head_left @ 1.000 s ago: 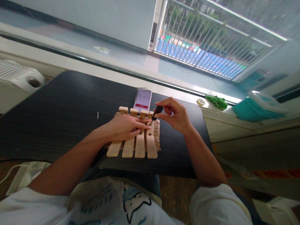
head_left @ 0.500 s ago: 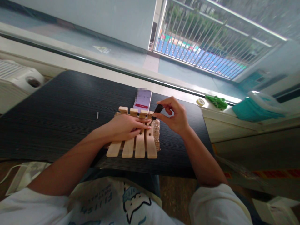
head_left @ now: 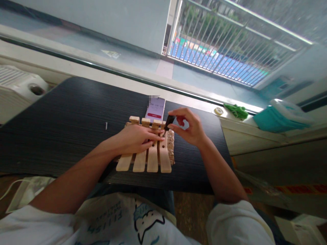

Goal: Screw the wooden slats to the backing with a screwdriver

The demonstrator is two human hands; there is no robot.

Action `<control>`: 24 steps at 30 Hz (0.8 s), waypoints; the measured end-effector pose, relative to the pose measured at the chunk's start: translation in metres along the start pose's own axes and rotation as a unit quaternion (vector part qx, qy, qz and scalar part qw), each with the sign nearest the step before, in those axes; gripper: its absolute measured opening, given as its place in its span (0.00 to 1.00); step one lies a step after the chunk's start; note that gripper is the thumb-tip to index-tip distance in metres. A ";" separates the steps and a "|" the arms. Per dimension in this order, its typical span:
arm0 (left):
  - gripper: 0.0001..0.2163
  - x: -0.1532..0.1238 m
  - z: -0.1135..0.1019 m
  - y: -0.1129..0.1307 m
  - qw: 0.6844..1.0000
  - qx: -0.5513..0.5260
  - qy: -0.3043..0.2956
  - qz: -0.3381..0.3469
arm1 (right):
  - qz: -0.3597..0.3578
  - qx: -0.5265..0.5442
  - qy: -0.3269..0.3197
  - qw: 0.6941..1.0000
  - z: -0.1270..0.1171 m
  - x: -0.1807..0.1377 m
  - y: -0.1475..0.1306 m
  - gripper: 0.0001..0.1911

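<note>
A slatted wooden piece (head_left: 153, 158) made of several pale slats lies on the dark table (head_left: 63, 122). My left hand (head_left: 136, 139) lies flat on its slats, fingers stretched out and pressing down. My right hand (head_left: 187, 126) pinches a small black screwdriver handle (head_left: 169, 121) between thumb and fingers, its tip pointing down at the far right slat, just beyond my left fingertips. A clear crinkled plastic bag (head_left: 170, 144) lies against the right side of the wooden piece.
A phone (head_left: 155, 109) with a lit screen stands behind the wooden piece. A small white screw (head_left: 106, 125) lies on the table to the left. A green cloth (head_left: 236, 110) and a teal item (head_left: 274, 119) rest on the sill at right. A white radiator (head_left: 17, 88) is far left.
My right hand has shifted slightly left and turned the black handle more upright over the slat. My left hand has stayed put on the slats.
</note>
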State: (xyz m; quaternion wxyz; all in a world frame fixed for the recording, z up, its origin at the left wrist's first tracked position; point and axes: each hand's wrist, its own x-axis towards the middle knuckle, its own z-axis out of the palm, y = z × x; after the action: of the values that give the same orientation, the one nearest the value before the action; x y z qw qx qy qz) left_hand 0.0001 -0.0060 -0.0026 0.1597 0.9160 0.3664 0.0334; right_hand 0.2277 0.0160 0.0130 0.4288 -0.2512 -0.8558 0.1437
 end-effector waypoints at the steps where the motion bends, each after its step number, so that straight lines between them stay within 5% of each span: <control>1: 0.21 0.000 0.000 0.000 1.000 0.000 0.001 0.001 | -0.007 0.002 -0.010 1.000 -0.001 0.000 0.000 0.12; 10: 0.21 0.001 0.002 -0.002 1.000 -0.009 0.007 -0.001 | 0.093 0.085 -0.053 0.991 -0.005 -0.006 0.003 0.12; 24: 0.21 0.001 0.002 -0.001 1.000 0.002 0.006 0.012 | 0.103 0.134 -0.091 0.981 -0.011 -0.003 0.002 0.13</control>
State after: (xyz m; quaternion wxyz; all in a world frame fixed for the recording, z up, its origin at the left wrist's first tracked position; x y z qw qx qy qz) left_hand 0.0005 -0.0053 -0.0046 0.1551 0.9205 0.3565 0.0399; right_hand 0.2393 0.0161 0.0167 0.3618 -0.2638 -0.8339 0.3226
